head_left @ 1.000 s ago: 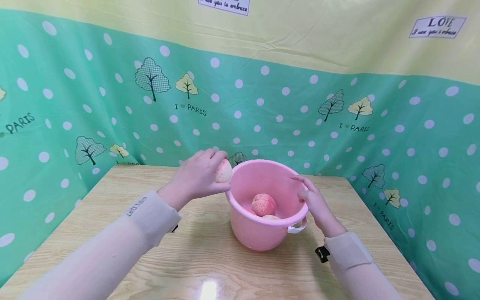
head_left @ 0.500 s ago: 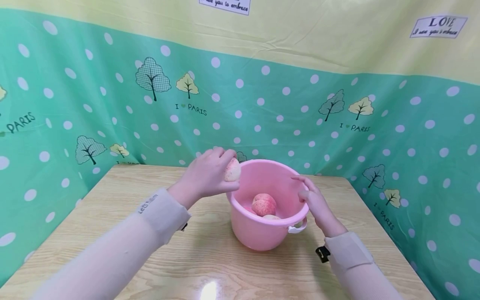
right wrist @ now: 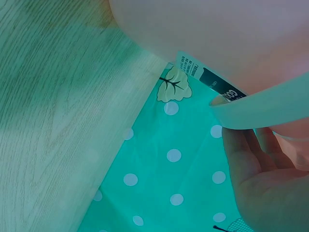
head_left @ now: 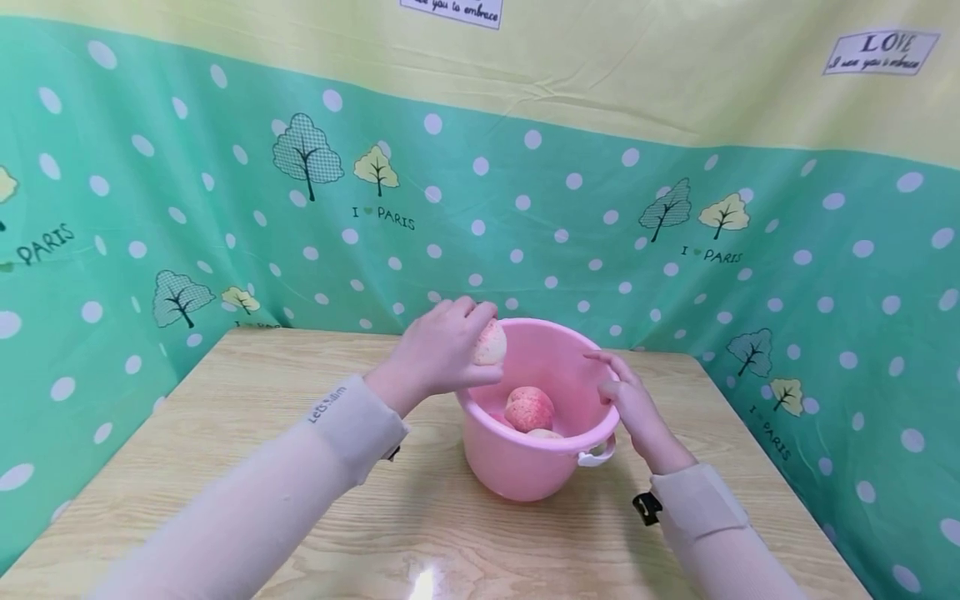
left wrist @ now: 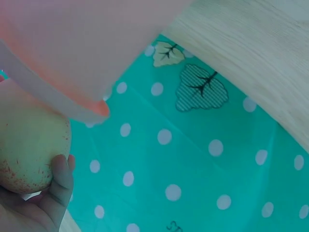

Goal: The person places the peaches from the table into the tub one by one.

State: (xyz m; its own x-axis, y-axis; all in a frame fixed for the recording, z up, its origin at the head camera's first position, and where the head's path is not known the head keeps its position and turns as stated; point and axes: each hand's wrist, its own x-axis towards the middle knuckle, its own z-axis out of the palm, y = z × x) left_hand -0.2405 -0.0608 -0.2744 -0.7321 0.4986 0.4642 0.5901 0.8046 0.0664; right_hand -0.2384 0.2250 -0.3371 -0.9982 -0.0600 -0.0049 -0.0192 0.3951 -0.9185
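Observation:
A pink bucket (head_left: pixel 517 471) stands on the table with its mouth tilted towards me. Over its left rim, my left hand (head_left: pixel 442 346) grips a pale peach (head_left: pixel 491 343) speckled with red; the left wrist view shows this peach (left wrist: pixel 31 135) close to the bucket's rim (left wrist: pixel 53 99), with fingers curled round it. On the opposite side, my right hand (head_left: pixel 637 408) holds the bucket's rim, fingers reaching over its edge. Inside the bucket lie a red-pink peach (head_left: pixel 529 409) and, partly hidden by the near rim, a paler one (head_left: pixel 544 433).
The bucket's white handle (head_left: pixel 597 454) hangs at its right front. A wood-grain table (head_left: pixel 315 525) extends around it. Behind and at both sides hangs a green and yellow cloth (head_left: pixel 525 200) with dots and trees. A label (right wrist: pixel 207 77) is stuck on the bucket.
My left hand has moved right with the peach, from beside the bucket's left rim to over it. The right hand and the bucket have stayed in place.

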